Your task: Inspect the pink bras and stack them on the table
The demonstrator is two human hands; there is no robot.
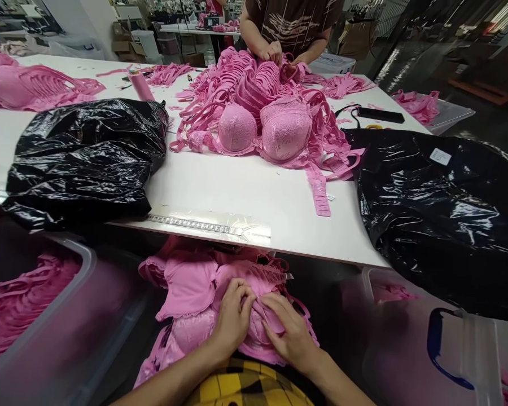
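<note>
My left hand (232, 318) and my right hand (290, 332) both grip a pink lace bra (195, 293) that lies in my lap, below the front edge of the white table (245, 194). The fingers of both hands pinch the fabric at the middle of the bra, close together. A big heap of pink bras (262, 113) with loose straps sits on the table ahead. A tape measure (203, 224) under clear film is stuck along the table's front edge.
Black plastic bags lie at the table's left (84, 155) and right (444, 208). Clear bins stand at the lower left (46, 321), holding pink pieces, and lower right (461, 349). Across the table, another person's hands (275, 52) work in the heap.
</note>
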